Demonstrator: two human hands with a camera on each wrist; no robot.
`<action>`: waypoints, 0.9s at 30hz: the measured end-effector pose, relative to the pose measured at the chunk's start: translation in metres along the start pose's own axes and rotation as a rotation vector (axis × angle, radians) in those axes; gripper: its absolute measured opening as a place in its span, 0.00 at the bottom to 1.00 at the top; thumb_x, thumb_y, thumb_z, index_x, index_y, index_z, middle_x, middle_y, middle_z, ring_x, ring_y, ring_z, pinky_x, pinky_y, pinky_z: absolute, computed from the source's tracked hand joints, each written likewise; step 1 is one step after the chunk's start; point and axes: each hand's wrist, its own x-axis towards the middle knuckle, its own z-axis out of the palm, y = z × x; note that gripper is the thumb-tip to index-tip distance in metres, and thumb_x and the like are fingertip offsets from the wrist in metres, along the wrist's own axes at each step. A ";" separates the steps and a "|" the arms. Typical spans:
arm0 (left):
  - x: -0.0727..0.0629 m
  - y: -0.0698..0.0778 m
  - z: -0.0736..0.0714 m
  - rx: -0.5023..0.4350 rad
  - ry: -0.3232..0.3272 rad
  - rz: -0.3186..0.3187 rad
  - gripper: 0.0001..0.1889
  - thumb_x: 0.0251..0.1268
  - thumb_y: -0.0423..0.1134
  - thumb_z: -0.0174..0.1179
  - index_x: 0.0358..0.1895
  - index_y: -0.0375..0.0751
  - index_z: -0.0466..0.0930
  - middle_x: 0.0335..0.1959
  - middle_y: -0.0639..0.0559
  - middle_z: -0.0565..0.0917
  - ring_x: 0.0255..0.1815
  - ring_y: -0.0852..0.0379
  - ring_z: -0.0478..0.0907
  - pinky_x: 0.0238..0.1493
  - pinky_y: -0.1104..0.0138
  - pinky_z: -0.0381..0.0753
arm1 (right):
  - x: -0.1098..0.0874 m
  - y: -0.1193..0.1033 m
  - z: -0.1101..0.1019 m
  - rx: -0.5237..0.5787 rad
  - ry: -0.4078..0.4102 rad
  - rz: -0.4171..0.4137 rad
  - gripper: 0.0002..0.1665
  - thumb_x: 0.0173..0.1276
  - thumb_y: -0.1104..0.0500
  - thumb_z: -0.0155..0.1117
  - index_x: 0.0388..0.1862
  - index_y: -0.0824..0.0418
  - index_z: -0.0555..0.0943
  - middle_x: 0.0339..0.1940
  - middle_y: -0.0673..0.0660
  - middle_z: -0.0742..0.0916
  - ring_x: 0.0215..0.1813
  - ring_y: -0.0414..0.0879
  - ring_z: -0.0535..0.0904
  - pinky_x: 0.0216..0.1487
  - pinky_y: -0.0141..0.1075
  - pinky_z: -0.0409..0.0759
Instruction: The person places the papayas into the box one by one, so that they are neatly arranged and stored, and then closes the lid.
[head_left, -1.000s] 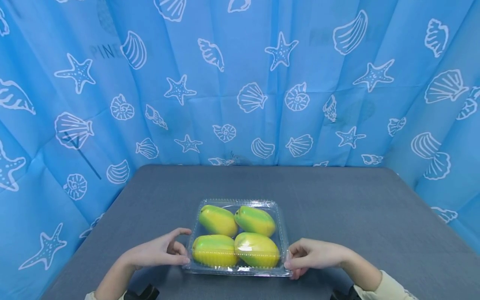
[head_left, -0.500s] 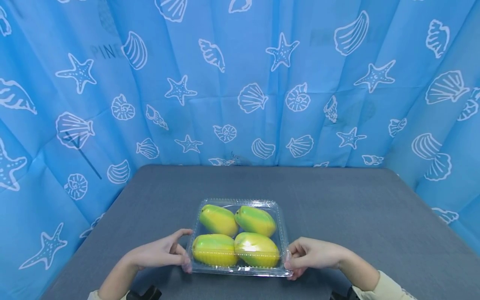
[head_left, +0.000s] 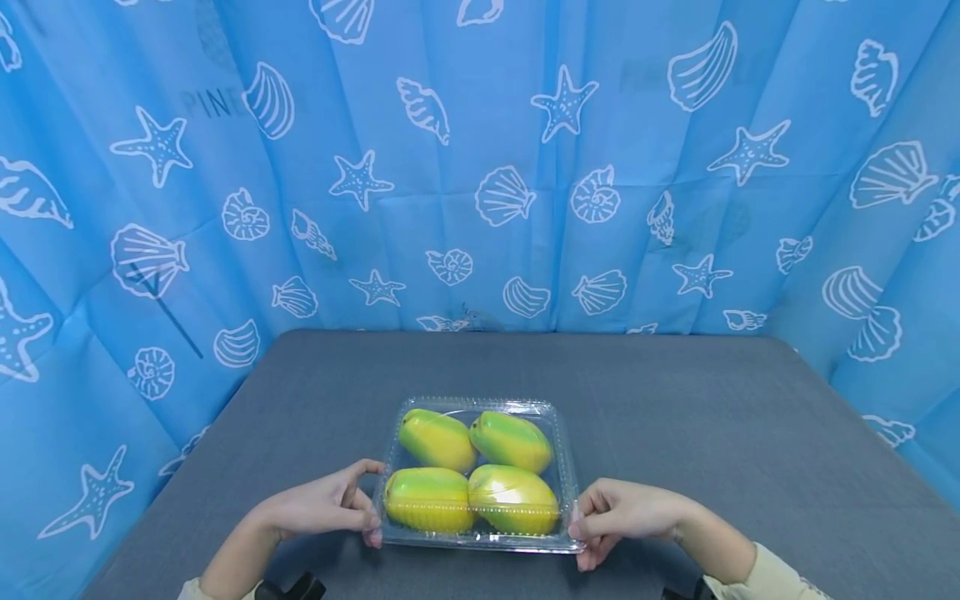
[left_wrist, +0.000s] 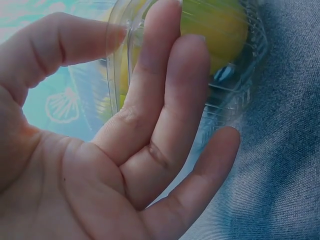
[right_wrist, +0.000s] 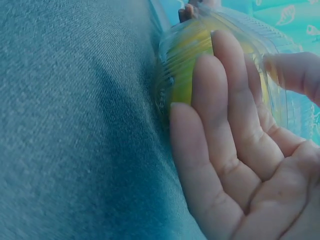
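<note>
Clear plastic clamshell box [head_left: 480,475] with four yellow-green fruits [head_left: 471,471] sits near the front edge of the grey surface [head_left: 675,417], held from both sides. The left hand [head_left: 318,504] pinches its left rim between thumb and fingers [left_wrist: 165,90], and the right hand [head_left: 626,510] does the same at the right rim. Since the thin shell looks likely to flex, I would keep both grips low, level and even so the lid stays seated.
</note>
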 end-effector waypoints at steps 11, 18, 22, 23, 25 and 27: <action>0.002 0.000 0.000 -0.017 -0.023 0.020 0.41 0.70 0.39 0.49 0.68 0.24 0.27 0.33 0.60 0.85 0.41 0.62 0.83 0.56 0.64 0.77 | 0.002 -0.001 0.001 -0.003 0.035 -0.027 0.26 0.67 0.64 0.52 0.37 0.94 0.60 0.27 0.42 0.86 0.33 0.31 0.83 0.40 0.27 0.83; 0.002 0.000 0.000 -0.021 -0.032 0.022 0.41 0.71 0.39 0.49 0.68 0.24 0.27 0.33 0.60 0.85 0.42 0.62 0.83 0.57 0.64 0.76 | 0.001 -0.002 0.002 -0.011 0.061 -0.019 0.21 0.66 0.66 0.51 0.36 0.90 0.64 0.26 0.44 0.86 0.32 0.32 0.82 0.39 0.27 0.83; 0.002 0.001 0.000 -0.022 -0.020 0.013 0.41 0.71 0.38 0.49 0.68 0.25 0.27 0.32 0.60 0.84 0.41 0.62 0.83 0.57 0.64 0.76 | 0.002 -0.003 0.001 0.009 0.062 -0.008 0.12 0.67 0.66 0.51 0.32 0.77 0.72 0.27 0.44 0.86 0.32 0.32 0.82 0.38 0.27 0.83; 0.002 0.001 0.000 -0.020 -0.015 0.011 0.41 0.71 0.38 0.49 0.68 0.25 0.28 0.32 0.60 0.84 0.41 0.61 0.83 0.57 0.63 0.76 | 0.002 -0.003 0.001 0.012 0.062 -0.009 0.11 0.67 0.66 0.51 0.32 0.76 0.72 0.27 0.44 0.85 0.32 0.32 0.82 0.38 0.27 0.83; 0.002 0.001 0.000 -0.014 0.000 0.006 0.40 0.70 0.38 0.50 0.68 0.25 0.28 0.32 0.60 0.84 0.41 0.61 0.83 0.57 0.63 0.76 | 0.002 -0.003 0.001 0.012 0.065 -0.011 0.13 0.67 0.66 0.50 0.33 0.79 0.71 0.27 0.45 0.85 0.32 0.32 0.82 0.38 0.27 0.83; 0.002 0.002 0.001 -0.013 0.013 0.002 0.41 0.70 0.39 0.50 0.68 0.25 0.29 0.32 0.59 0.84 0.40 0.61 0.83 0.57 0.63 0.76 | 0.002 -0.004 0.001 0.005 0.070 -0.014 0.17 0.67 0.66 0.50 0.34 0.86 0.68 0.27 0.45 0.85 0.31 0.32 0.82 0.38 0.27 0.83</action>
